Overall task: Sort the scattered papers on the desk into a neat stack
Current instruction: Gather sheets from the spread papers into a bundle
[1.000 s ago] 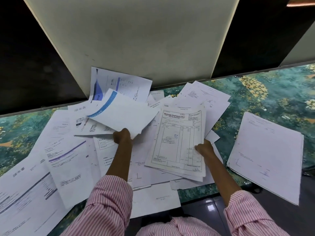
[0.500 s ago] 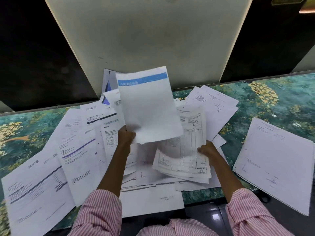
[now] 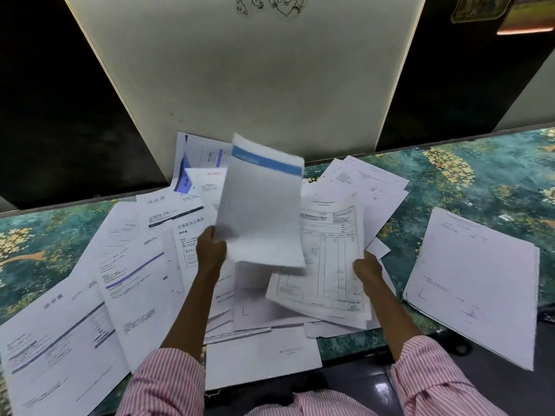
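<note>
Many printed white sheets lie scattered and overlapping across the desk (image 3: 486, 175), which has a green floral cover. My left hand (image 3: 211, 250) grips the lower left edge of a sheet with a blue header band (image 3: 261, 211) and holds it up above the pile, blurred by motion. My right hand (image 3: 368, 270) grips the right edge of a small bundle topped by a ruled invoice form (image 3: 327, 262), lifted slightly off the pile. A squared stack of sheets (image 3: 477, 280) lies apart at the right, overhanging the front edge.
A pale panel (image 3: 246, 79) rises behind the desk, with dark areas on both sides. More sheets (image 3: 60, 340) spread to the near left and overhang the front edge. My striped sleeves fill the bottom of the view.
My left hand has lifted the blue-banded sheet from a low tilt to nearly upright and swung it right over the invoice bundle. My right hand has kept its hold on the bundle.
</note>
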